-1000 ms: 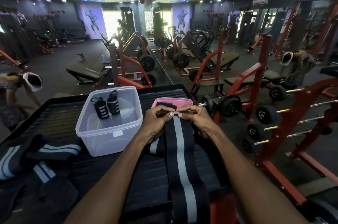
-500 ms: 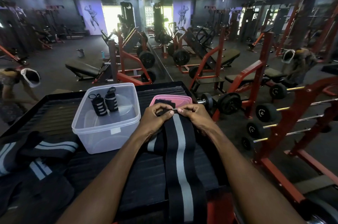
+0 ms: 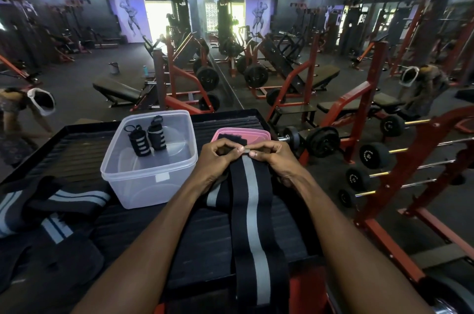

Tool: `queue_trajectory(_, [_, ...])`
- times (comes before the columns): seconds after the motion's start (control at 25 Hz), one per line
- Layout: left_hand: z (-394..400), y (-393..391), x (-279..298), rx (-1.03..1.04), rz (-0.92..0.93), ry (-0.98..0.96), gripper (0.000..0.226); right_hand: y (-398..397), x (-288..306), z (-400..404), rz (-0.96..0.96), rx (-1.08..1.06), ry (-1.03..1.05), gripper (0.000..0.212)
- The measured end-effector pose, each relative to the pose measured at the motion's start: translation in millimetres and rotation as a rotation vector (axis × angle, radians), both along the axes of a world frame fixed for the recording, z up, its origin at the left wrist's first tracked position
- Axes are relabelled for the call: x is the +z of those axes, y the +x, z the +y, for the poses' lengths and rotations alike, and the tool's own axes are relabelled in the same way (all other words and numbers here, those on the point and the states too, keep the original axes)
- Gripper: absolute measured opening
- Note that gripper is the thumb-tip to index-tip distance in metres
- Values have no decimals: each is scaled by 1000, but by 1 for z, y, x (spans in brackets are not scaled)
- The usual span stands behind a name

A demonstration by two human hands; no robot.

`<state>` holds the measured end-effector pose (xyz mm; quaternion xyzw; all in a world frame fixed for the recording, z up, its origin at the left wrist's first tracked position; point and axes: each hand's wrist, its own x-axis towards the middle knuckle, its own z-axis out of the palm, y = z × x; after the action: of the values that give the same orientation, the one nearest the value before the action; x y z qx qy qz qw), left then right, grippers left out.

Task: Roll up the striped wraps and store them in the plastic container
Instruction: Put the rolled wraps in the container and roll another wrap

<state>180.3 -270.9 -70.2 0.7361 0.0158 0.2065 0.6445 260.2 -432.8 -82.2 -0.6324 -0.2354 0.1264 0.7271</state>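
A long black wrap with a grey centre stripe [image 3: 252, 211] lies lengthwise on the black ribbed platform [image 3: 77, 149] and hangs over its near edge. My left hand [image 3: 218, 157] and my right hand [image 3: 272, 157] pinch its far end together, fingertips curled on the folded edge. To the left stands a clear plastic container [image 3: 148, 175] with two rolled striped wraps [image 3: 146, 138] upright inside. More unrolled striped wraps [image 3: 56, 201] lie heaped at the platform's left.
A pink lid [image 3: 246, 133] lies just beyond my hands with a dark cloth piece on it. Red racks with dumbbells [image 3: 369, 157] stand close on the right. Benches and machines fill the gym floor beyond, and a mirror wall runs down the middle.
Both hands stay at the wrap's far end; the fingertips have closed in tighter on the folded edge. The view has shifted slightly.
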Motion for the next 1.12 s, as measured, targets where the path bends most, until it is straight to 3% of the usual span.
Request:
queue_trajectory(0.24, [1,1,0,56,-32,109,18,-5,3,0,75,20,-4,15])
queue_trajectory(0.4, [5,1,-2,16,75,71,15,-2,2,-1,15,-18,-30,16])
queue_trajectory(0.6, [-2,-2,2,32,32,26,19,-7,6,-1,111,6,-12,9])
queue_trajectory(0.88, [5,2,-5,-2,138,-50,11,-1,2,0,16,14,-7,15])
queue_trajectory(1.0, [3,3,-5,45,117,-21,4,-4,3,1,57,19,-23,18])
queue_trajectory(1.12, [-1,2,-1,80,63,4,13,-5,3,1,121,36,-40,15])
